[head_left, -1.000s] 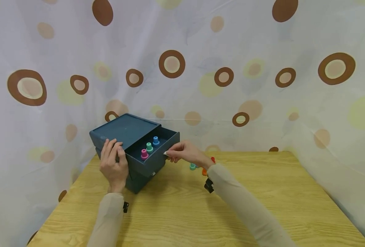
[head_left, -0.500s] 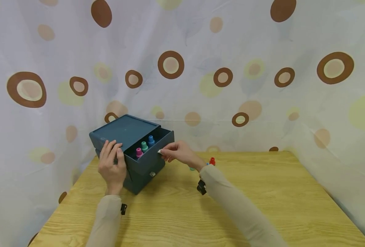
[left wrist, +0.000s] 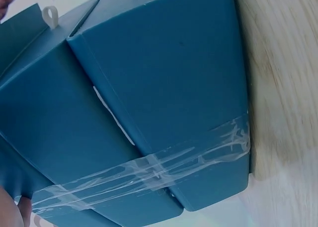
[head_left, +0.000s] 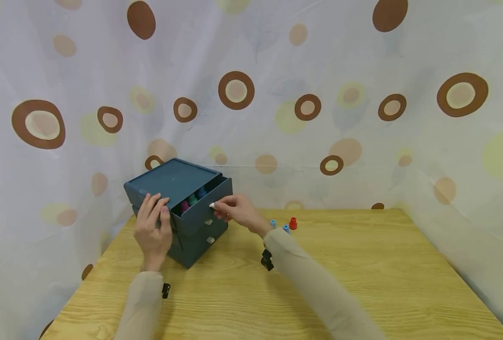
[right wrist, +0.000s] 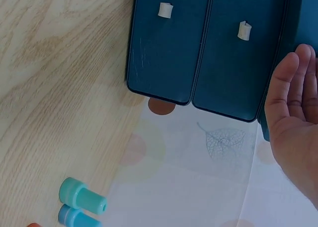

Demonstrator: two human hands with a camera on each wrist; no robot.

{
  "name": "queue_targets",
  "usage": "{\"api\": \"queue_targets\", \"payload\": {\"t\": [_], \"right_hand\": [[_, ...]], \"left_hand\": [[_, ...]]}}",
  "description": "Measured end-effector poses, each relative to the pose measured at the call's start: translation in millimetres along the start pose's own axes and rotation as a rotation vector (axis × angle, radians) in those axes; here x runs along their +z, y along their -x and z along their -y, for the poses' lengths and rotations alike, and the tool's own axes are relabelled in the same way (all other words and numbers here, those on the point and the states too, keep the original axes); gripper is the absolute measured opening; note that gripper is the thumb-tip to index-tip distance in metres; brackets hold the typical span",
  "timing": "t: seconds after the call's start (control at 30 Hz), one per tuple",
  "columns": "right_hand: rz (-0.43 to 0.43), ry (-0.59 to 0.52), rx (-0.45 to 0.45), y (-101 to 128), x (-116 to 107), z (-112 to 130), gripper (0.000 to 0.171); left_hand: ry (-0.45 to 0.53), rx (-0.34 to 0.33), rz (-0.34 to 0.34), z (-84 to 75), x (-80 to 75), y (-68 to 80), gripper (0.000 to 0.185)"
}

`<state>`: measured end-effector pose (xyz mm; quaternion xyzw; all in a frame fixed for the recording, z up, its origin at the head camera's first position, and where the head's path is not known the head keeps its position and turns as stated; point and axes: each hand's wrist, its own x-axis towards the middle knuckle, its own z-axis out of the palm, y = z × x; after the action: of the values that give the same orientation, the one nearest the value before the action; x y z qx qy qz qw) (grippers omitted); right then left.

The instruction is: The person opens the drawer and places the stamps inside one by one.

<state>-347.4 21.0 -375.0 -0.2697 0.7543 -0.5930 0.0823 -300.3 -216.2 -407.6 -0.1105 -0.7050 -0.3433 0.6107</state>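
A dark blue drawer cabinet [head_left: 172, 182] stands on the left of the table. Its top drawer [head_left: 204, 208] is pulled partly out, and pink [head_left: 185, 206], green [head_left: 192, 199] and blue stepped pegs [head_left: 201, 192] show inside it, their lower parts hidden by the drawer front. My right hand [head_left: 239, 212] pinches the small white tab [head_left: 212, 205] on that front between thumb and fingertips. My left hand [head_left: 152, 236] rests against the cabinet's near side, fingers laid up over its top edge. Clear tape [left wrist: 149, 170] runs across the cabinet's side in the left wrist view.
Light blue pegs [head_left: 286, 228] and a red peg [head_left: 293, 223] stand on the wooden table [head_left: 362, 264] right of the cabinet. A green peg [right wrist: 82, 194] shows there in the right wrist view. Two lower drawers carry white tabs [right wrist: 165, 10]. A patterned curtain [head_left: 268, 56] hangs behind.
My right hand has moved left with the tab, and the top drawer has slid inward, covering more of the pegs. A lower drawer's tab has come into sight. My left hand stays about in place.
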Motion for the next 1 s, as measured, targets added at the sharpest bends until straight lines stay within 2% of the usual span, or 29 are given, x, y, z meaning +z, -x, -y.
{"api": "queue_targets", "payload": {"t": [0.27, 0.43, 0.67, 1.0], "right_hand": [[-0.016, -0.021, 0.013, -2.8, 11.7, 9.2, 0.031], [-0.046, -0.03, 0.042, -9.1, 17.2, 8.7, 0.03], [-0.085, -0.046, 0.085, -15.1, 25.0, 6.5, 0.03], [-0.089, -0.043, 0.064, -19.7, 28.8, 4.1, 0.034]], "left_hand": [[0.017, 0.03, 0.033, 0.8, -4.6, 0.3, 0.047], [0.013, 0.036, 0.048, 1.9, -4.3, 0.0, 0.044], [0.003, 0.045, 0.034, 2.3, -3.5, 2.1, 0.043], [-0.007, 0.046, 0.026, 2.8, -1.5, 0.2, 0.033]]}}
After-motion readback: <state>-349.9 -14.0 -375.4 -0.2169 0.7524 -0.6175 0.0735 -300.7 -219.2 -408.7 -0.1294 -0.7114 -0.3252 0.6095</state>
